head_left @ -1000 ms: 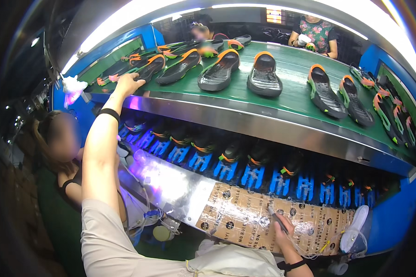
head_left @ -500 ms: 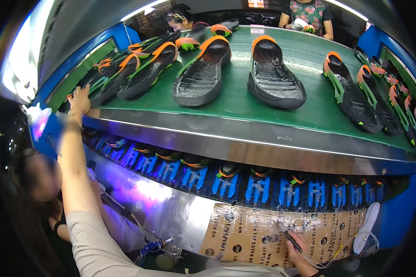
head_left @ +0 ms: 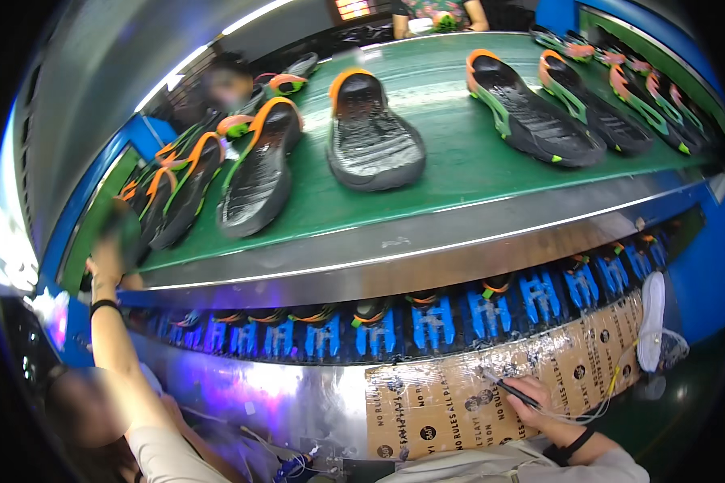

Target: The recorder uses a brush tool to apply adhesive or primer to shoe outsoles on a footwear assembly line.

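My left hand [head_left: 105,267] reaches to the far left end of the green belt [head_left: 451,181], closed at the lower end of a dark, motion-blurred shoe sole [head_left: 122,233]. Low on the right, my right hand [head_left: 532,398] grips a slim black-handled brush [head_left: 517,391], its pale tip over printed brown cardboard [head_left: 475,423]. More black soles with orange and green trim lie on the belt. One wet-looking sole [head_left: 376,145] rests near the middle, with another sole [head_left: 262,173] to its left.
Below the belt's metal edge [head_left: 403,258] runs a row of blue holders [head_left: 433,322] carrying shoe parts. At the cardboard's right end lies a white shoe-shaped piece [head_left: 651,322] beside a thin cable. One person [head_left: 76,410] sits close on my left; others are across the belt.
The view has turned to the right and tilted. My left hand is at a dark sole at the belt's left end. My right hand still holds the brush over the cardboard.
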Available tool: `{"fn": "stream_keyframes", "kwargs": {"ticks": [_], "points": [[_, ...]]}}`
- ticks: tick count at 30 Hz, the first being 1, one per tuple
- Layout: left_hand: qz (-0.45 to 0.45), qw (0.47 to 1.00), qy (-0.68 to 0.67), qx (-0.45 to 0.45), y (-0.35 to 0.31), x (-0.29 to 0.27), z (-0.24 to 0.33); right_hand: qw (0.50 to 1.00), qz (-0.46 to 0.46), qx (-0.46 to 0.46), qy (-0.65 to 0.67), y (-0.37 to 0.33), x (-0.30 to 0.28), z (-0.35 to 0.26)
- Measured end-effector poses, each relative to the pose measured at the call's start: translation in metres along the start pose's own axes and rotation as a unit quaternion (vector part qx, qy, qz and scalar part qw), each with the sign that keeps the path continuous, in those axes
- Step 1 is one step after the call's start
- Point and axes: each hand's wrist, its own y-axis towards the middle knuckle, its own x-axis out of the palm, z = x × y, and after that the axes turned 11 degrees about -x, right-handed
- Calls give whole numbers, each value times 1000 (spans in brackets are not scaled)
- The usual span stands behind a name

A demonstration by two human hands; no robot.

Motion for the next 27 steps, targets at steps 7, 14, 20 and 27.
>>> {"fn": "stream_keyframes", "kwargs": {"ticks": [7,14,20,27], "points": [[71,996,-51,-1,36,30,0,999,-6,-50,22,0,5,6],[195,964,-144,104,40,50,-26,997,8,-67,37,-4,6,7],[241,943,-209,96,30,37,34,999,16,-43,1,-9,2,5],[110,946,-266,151,73,76,7,995,-2,-91,27,-1,14,20]]}}
